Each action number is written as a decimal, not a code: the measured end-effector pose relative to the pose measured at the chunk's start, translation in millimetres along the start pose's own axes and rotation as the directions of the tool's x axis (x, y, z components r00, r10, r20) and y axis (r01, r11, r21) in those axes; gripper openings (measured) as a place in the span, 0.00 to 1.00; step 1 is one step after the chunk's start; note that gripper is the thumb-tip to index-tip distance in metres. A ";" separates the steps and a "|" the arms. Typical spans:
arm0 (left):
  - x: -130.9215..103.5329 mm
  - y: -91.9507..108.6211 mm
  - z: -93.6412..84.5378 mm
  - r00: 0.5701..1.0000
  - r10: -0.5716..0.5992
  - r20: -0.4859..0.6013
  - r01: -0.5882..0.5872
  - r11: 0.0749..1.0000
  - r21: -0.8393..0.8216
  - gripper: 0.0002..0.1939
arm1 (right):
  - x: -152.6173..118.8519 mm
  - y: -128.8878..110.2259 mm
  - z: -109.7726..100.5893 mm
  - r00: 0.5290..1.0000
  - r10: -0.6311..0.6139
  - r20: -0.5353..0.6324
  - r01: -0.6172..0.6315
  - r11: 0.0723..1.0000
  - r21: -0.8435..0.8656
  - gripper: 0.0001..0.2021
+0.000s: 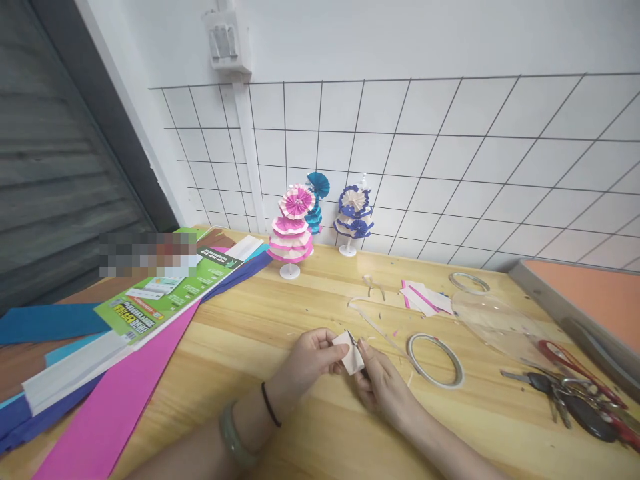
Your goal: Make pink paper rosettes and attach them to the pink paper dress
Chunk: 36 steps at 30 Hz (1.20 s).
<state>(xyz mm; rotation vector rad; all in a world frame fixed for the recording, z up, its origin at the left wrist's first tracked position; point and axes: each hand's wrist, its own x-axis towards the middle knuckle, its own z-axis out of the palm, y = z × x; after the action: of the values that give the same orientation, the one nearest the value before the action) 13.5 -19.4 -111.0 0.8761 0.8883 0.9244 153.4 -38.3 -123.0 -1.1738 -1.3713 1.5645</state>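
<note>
My left hand is closed, pinching a small piece of cream paper between thumb and fingers. A hair tie and a green bangle circle that wrist. On the paper's right side, my right hand is closed around small dark scissors. Their thin tip shows at the paper's upper edge, and most of the rest is hidden by the fingers. Both hands are just above the wooden table. To the right lies a roll of narrow tape, with more cream paper pieces with pink edges beyond.
Pleated paper trees, one pink, one blue and one teal, stand by the wall grid. Crepe paper strips and a green packet lie left. Keys, another tape roll and an orange-topped tray are right.
</note>
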 end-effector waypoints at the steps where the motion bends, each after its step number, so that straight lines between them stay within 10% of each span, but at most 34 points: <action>1: 0.1 -0.2 -0.1 1.000 0.002 0.003 -0.002 1.000 0.000 0.16 | -0.1 0.5 -0.1 1.000 -0.010 -0.003 0.010 1.000 -0.003 0.24; 36: -1.6 1.0 1.1 0.999 0.011 0.031 -0.013 0.999 0.041 0.16 | 0.4 -2.3 0.4 1.000 0.005 -0.018 -0.005 0.999 0.046 0.25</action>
<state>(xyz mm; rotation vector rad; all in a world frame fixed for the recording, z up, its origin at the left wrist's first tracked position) 13.7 -20.8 -109.3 0.9294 0.8794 0.9036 152.8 -37.7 -120.8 -1.1619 -1.3150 1.5769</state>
